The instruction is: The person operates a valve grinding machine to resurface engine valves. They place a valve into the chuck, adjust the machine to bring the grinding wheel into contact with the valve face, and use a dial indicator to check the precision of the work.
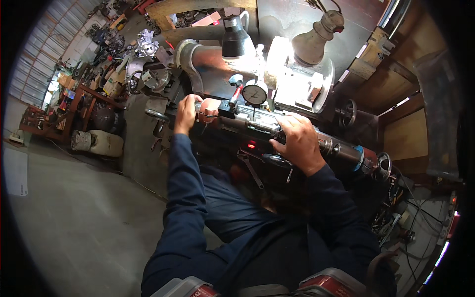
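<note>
A long metal shaft assembly (262, 124) lies across the machine in front of me. My left hand (186, 114) is closed around the left end, its fingers against a reddish-brown round part (208, 110). My right hand (301, 141) curves over the shaft right of centre, fingers bent over the top and thumb on the near side. Between my hands a round dial gauge (255, 92) stands with its thin stem pointing down to the shaft. A holder with a red handle (237, 94) sits just left of the gauge. My palms hide what they press on.
Two lamps, one black (236, 39) and one beige (316, 39), hang over the machine. A wrench (252, 171) lies below the shaft. Handwheels (384, 166) stick out at the right end. Several metal parts crowd the back left, near a gas cylinder (96, 142) lying on the floor.
</note>
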{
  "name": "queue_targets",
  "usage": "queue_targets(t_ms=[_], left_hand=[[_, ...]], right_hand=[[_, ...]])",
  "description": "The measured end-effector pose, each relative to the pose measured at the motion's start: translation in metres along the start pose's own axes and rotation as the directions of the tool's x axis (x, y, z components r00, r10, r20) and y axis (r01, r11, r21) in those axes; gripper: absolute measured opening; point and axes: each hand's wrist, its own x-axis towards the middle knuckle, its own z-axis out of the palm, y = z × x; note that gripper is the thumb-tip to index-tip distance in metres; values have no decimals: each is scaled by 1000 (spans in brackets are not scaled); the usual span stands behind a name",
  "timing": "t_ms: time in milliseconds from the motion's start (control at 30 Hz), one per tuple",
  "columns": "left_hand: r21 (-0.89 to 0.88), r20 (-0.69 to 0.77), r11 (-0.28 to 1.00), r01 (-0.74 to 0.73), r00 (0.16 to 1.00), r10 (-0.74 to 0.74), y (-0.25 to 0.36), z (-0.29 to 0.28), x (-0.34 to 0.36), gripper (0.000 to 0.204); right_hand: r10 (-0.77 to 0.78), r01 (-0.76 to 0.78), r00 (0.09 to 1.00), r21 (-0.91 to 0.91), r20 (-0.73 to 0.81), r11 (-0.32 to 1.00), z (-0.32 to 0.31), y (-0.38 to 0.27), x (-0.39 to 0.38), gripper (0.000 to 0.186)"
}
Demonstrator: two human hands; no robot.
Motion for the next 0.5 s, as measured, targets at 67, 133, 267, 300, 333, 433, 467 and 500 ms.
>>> queue_targets(t_ms=[67, 133, 267, 300, 333, 433, 467, 500], left_hand=[[221, 169, 965, 143, 969, -182, 5, -14, 20, 49], [290, 210, 927, 239, 929, -305, -4, -21, 23, 48], [-519, 357, 780, 348, 918, -173, -23, -15, 3, 36], [-913, 228, 342, 221, 973, -19, 12, 19, -11, 41], [-991, 6, 132, 11, 999, -37, 22, 38, -14, 39], [-963, -81, -251, -93, 995, -57, -29, 50, -7, 32], [-914, 33, -405, 28, 999, -5, -48, 45, -7, 27], [-911, 44, -410, 36, 999, -10, -55, 41, -10, 27]], right_hand=[[-52, 48, 990, -34, -134, 998, -22, -11, -8, 69], [8, -16, 977, -38, -211, 999, -52, -3, -30, 75], [316, -331, 817, 57, -482, 942, -130, 55, -97, 65], [443, -492, 744, 39, -500, 870, -146, 83, -127, 60], [544, -609, 667, 49, -509, 792, -154, 110, -150, 54], [659, -647, 638, 186, -399, 739, -152, 189, -227, 49], [742, -728, 607, 176, -285, 662, -147, 208, -248, 49], [817, -805, 552, 150, -169, 574, -144, 218, -267, 48]])
